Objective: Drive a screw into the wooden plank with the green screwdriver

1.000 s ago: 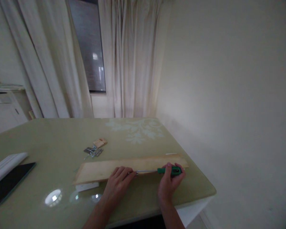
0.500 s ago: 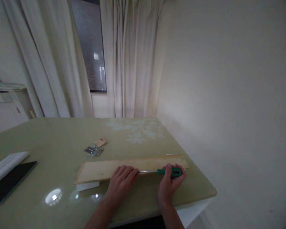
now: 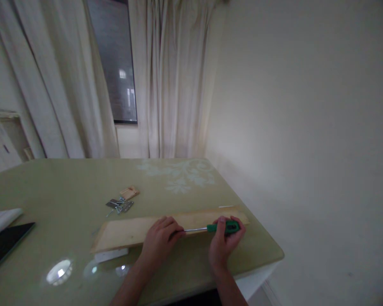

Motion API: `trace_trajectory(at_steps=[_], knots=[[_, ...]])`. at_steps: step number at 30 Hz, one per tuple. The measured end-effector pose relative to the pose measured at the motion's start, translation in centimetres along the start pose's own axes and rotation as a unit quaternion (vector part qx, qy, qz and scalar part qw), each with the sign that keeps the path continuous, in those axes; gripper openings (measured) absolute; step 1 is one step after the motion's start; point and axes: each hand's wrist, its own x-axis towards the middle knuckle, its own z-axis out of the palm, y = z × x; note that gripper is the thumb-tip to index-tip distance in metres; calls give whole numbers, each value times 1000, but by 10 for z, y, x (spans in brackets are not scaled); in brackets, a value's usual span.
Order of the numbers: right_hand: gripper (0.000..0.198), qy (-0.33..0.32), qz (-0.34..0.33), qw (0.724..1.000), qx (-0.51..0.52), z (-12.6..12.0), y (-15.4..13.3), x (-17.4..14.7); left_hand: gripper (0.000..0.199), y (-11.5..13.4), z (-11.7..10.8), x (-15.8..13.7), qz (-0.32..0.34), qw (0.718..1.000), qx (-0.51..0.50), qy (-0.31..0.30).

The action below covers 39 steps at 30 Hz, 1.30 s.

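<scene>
The right hand is closed around the green handle of a screwdriver, which lies level along a long wooden board. Its metal shaft points toward the left hand, whose curled fingers press on the board and cover the tip. The board lies flat near the front edge of a pale green table. Small metal hinges sit behind it, well apart.

Small metal brackets and a little wooden piece are lying together on the green desk. A dark tablet is sitting at its left edge; pale curtains are hanging behind
</scene>
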Motion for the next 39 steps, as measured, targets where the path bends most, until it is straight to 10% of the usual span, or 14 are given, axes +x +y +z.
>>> trace_trajectory(at_steps=[10,29,39], knots=[[31,-102,-147,984,2,17,-31,19,8,4,-2,0,-51,998,-24,-18],[20,-271,-224,932,-82,27,-50,33,6,1,3,-3,-34,999,-16,5],[22,-526,-288,744,-296,64,-106,72,11,0,5,-4,-27,1000,4,11]])
